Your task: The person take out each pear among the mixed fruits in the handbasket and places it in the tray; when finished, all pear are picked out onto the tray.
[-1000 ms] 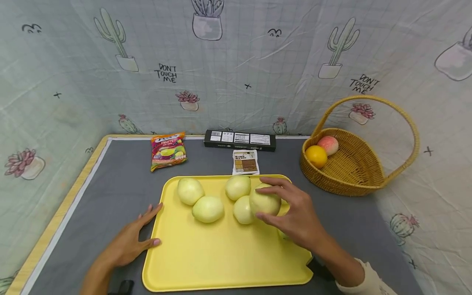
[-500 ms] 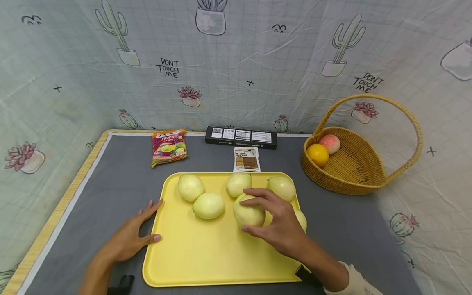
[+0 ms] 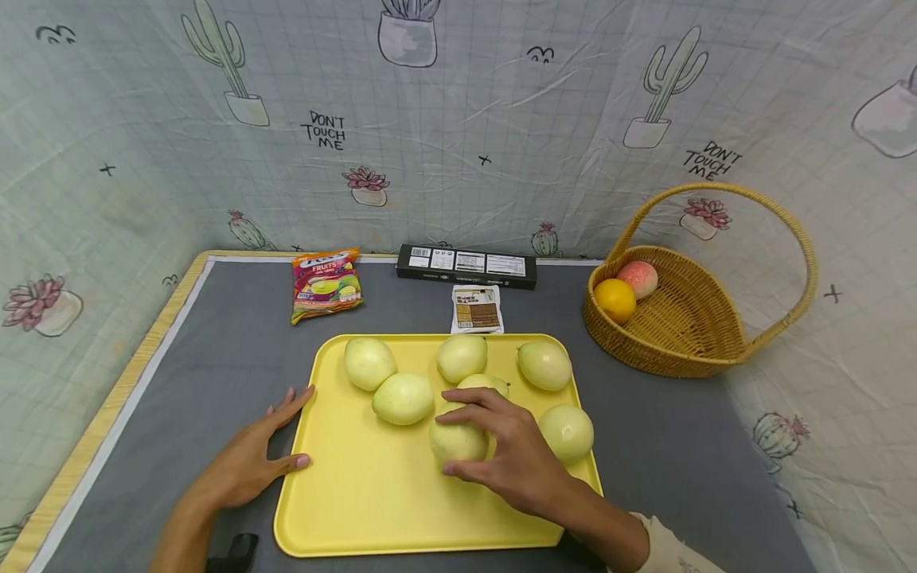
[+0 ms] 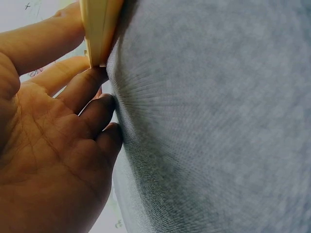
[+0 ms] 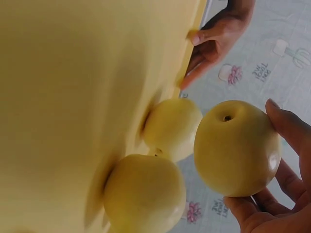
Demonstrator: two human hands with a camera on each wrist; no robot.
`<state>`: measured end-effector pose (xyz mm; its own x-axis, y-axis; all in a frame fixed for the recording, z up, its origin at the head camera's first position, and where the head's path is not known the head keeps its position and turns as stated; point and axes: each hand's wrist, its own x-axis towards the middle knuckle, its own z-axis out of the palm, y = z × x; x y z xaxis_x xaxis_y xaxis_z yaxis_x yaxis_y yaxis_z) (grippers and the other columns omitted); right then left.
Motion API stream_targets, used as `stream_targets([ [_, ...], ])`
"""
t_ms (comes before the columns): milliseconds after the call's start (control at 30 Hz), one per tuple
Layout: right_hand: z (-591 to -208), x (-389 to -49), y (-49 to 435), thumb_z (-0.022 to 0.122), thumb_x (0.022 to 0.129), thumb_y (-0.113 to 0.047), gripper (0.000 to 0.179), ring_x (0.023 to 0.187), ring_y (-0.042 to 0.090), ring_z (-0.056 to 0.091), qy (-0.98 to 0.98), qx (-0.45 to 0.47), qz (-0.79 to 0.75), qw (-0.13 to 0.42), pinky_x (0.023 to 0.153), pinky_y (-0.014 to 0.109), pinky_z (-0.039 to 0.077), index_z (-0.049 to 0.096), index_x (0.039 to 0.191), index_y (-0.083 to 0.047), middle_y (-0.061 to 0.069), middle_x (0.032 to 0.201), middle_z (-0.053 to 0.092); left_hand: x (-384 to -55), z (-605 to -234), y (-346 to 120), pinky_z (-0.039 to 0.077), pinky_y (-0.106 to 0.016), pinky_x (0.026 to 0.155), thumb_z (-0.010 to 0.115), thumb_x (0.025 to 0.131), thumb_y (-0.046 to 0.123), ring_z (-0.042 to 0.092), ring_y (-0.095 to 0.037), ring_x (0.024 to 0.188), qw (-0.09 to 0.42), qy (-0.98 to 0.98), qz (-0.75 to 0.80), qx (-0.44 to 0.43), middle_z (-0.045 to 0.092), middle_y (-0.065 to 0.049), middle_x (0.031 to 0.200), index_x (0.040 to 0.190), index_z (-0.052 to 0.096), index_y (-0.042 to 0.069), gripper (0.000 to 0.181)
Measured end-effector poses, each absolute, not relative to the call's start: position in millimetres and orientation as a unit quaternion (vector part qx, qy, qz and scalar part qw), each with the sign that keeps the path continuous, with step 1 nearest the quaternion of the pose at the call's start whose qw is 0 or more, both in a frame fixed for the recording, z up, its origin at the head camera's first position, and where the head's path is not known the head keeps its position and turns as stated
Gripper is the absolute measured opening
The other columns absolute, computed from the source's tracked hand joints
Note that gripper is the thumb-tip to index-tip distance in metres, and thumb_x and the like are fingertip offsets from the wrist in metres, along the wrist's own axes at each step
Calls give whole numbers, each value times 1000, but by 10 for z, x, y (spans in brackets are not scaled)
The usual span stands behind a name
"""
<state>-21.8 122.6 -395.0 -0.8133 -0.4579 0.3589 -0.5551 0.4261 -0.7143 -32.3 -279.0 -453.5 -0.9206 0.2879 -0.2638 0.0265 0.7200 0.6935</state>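
A yellow tray (image 3: 358, 509) holds several pale yellow-green pears, such as the upper-left pear (image 3: 369, 364) and the right-hand pear (image 3: 566, 433). My right hand (image 3: 519, 454) grips one pear (image 5: 237, 148) between thumb and fingers, over the middle of the tray. In the right wrist view, this held pear seems raised off the tray, its dimpled end showing. Behind it, another pear (image 3: 484, 383) is partly covered by my fingers. My left hand (image 3: 247, 458) rests against the tray's left rim with fingers extended; the left wrist view shows the fingertips at the tray edge (image 4: 99, 29).
A wicker basket (image 3: 673, 368) with a tall handle stands at the right, holding an orange (image 3: 614, 300) and a peach (image 3: 637, 278). Behind the tray lie a colourful snack bag (image 3: 325, 285), a black box (image 3: 466, 267) and a small white-brown packet (image 3: 477, 309). A patterned cloth hangs behind.
My right hand has carried the gripped pear left and nearer to me across the tray, uncovering the pears at the right. My left hand has stayed at the tray's rim.
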Motion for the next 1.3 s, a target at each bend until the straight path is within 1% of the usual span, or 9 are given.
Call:
stream_targets([
  [200,-4007,-216,1128,101,71,-20,54,132,17,66,-844,312,433,46,107,33,56,78,119,-21,-3,142,67,-315,-4526,-2803,25,-85,113,87,86,34,18,-71,150,177,909,368,88,21,-32,172,171,24,33,105],
  [367,-4080,-231,1061,102,69,-19,55,129,19,67,-845,328,420,44,104,35,58,78,119,-18,4,139,69,-324,-4524,-2805,25,-84,114,87,86,35,18,-70,151,179,909,366,88,21,-31,172,171,24,35,105],
  [433,-4109,-247,1039,103,68,-19,56,127,19,68,-846,335,412,46,103,35,59,78,118,-17,5,138,69,-328,-4517,-2802,24,-84,114,87,86,35,18,-70,151,182,909,366,87,21,-31,173,171,24,35,106],
  [600,-4147,-288,994,103,68,-21,57,128,18,67,-852,343,396,27,104,36,58,78,119,-17,4,138,69,-332,-4508,-2801,24,-84,114,88,85,34,19,-70,151,179,909,366,87,22,-32,172,171,25,33,106],
  [833,-4184,-292,954,101,71,-22,54,129,15,64,-864,316,388,-48,109,36,55,78,120,-18,1,139,68,-307,-4517,-2812,25,-83,115,87,86,33,21,-68,152,163,909,371,98,23,-33,171,170,28,30,103],
  [967,-4200,-292,940,100,73,-24,53,131,14,63,-872,309,371,-77,110,36,54,78,121,-18,0,141,67,-278,-4519,-2818,25,-83,115,88,85,35,21,-67,152,168,908,372,94,24,-33,171,170,28,31,104],
  [1133,-4207,-305,930,99,76,-27,53,133,14,62,-880,307,352,-88,111,37,54,77,124,-19,-1,143,65,-281,-4536,-2819,25,-82,116,87,85,36,22,-65,153,165,907,375,96,24,-33,171,170,29,30,103],
  [1300,-4200,-340,925,98,77,-30,55,134,13,60,-891,314,320,-73,111,38,53,76,126,-21,-2,143,65,-317,-4537,-2809,26,-83,114,87,85,36,21,-67,152,166,909,371,94,24,-33,171,170,28,31,103],
])
